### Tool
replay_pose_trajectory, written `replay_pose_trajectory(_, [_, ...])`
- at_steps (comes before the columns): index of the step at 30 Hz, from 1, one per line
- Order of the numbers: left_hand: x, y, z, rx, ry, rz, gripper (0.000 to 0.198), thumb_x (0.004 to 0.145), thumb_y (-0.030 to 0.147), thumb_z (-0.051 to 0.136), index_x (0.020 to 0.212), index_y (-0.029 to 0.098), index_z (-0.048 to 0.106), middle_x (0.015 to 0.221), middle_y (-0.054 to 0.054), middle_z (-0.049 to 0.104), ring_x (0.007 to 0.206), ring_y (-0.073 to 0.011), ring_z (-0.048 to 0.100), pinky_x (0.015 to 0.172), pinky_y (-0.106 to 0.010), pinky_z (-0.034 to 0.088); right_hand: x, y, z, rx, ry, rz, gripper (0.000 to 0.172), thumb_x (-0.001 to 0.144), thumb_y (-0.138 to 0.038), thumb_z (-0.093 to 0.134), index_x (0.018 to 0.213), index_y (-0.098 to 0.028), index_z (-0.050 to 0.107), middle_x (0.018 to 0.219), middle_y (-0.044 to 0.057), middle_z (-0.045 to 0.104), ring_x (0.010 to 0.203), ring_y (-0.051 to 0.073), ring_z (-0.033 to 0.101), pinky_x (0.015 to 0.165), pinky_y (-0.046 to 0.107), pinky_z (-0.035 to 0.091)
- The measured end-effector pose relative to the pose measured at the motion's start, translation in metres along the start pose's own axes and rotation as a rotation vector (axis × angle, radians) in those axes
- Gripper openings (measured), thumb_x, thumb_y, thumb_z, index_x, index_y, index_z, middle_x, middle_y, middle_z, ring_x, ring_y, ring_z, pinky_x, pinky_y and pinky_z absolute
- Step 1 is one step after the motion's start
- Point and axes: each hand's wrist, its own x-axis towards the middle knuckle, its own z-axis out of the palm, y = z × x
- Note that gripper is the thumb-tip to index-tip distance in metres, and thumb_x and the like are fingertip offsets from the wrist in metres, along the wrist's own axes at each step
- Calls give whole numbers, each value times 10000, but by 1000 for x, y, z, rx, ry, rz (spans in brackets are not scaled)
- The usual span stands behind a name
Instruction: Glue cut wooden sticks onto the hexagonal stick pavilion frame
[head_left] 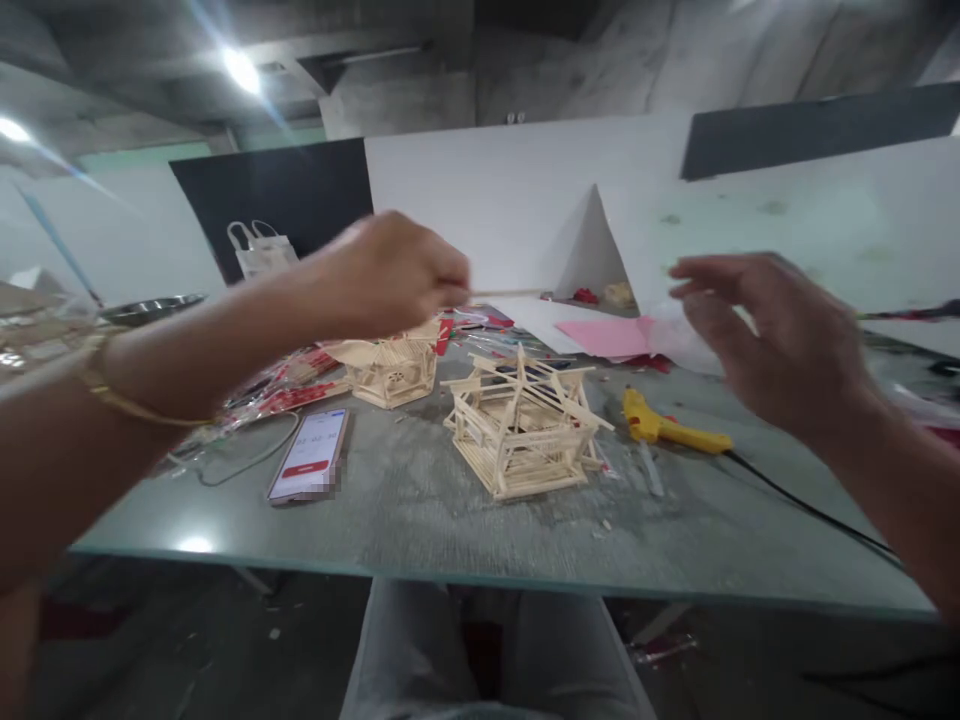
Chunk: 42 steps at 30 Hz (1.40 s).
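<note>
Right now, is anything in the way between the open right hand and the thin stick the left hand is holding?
Nothing visible. The thin wooden stick pokes out of the left hand toward the right hand, and only open air lies between them. The stick-built model house sits lower, on the table.

- Thin stick (506,293): pale natural wood, no pattern.
- Near stick model (521,425): pale beige throughout, with an open lattice of crossed sticks.
- Far stick model (390,365): same pale beige.
- Glue gun (671,425): yellow body.
- Cable (810,505): black.
- Phone (309,455): white screen, red button bar, rose-gold rim.
- Paper sheet (611,335): plain pink.
- Table top (420,500): grey-green, mottled, with a lighter green edge.
- Bracelet (112,395): gold.
- Back board (300,195): black.
- Panel (487,200): white.
- Tote bag (259,250): white.
- Packets (292,385): red with white print.
- Trousers (487,650): light grey.
</note>
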Motion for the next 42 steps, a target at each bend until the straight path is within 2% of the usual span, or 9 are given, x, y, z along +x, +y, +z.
replay_pose_trajectory(3, [24,37,13,-148,-49,118,283,847,324,478,763,111,644,792,-11,620,933,-204,573,777,-315,366,22,-44,-18,-115,-66,-363,430,940,-419,296,1166,-140,534,1083,112,591,982,224,524,848,364,384])
replay_pose_trajectory(7, [30,55,26,-219,-9,215,250,837,313,474,771,137,639,807,-35,651,874,-184,581,734,-307,379,29,-44,-15,-221,-194,-493,413,936,-328,214,789,-180,571,694,74,566,658,184,495,643,326,370])
replay_pose_trajectory(15, [12,32,42,-222,-139,84,222,775,319,526,696,174,675,639,-21,643,660,-140,564,651,-283,392,12,11,-10,-32,-282,-309,346,875,-357,268,748,-207,552,723,64,604,657,162,523,602,301,384])
replay_pose_trajectory(22, [21,46,45,-186,-151,124,204,772,276,512,738,174,685,674,-16,651,614,-115,525,617,-264,367,21,9,-8,-16,-351,-317,372,893,-362,249,735,-205,547,713,46,599,655,163,529,617,309,400])
replay_pose_trajectory(26, [25,43,42,-186,-138,90,191,757,267,519,697,180,678,639,0,634,607,-111,516,625,-263,371,20,13,-24,-77,-157,-303,392,904,-448,300,922,-174,579,902,98,612,869,209,542,786,353,419])
replay_pose_trajectory(30, [26,27,46,-299,-133,-15,233,771,316,527,676,164,675,590,-15,614,565,-108,504,612,-280,378,1,37,-32,-105,27,38,376,857,-450,428,1072,-178,575,1018,103,615,932,199,562,816,327,422])
replay_pose_trajectory(32, [25,20,53,-416,-158,-47,253,774,351,538,690,154,673,556,-20,588,542,-110,498,596,-291,384,-15,52,-25,-97,-80,148,308,828,-408,463,989,-184,600,936,97,634,831,188,585,746,317,438])
replay_pose_trajectory(38, [30,19,79,-688,-275,-121,198,721,335,602,666,147,633,535,-6,555,509,-102,507,550,-280,420,-66,87,14,-49,-532,28,357,785,-387,465,987,-134,615,1052,168,622,999,283,573,880,409,438])
replay_pose_trajectory(42, [46,25,93,-726,-324,-66,139,710,287,604,702,159,659,590,-18,594,559,-106,523,567,-268,423,-86,106,26,-52,-633,135,370,805,-394,494,1049,-139,606,1108,182,606,1014,295,581,887,400,451])
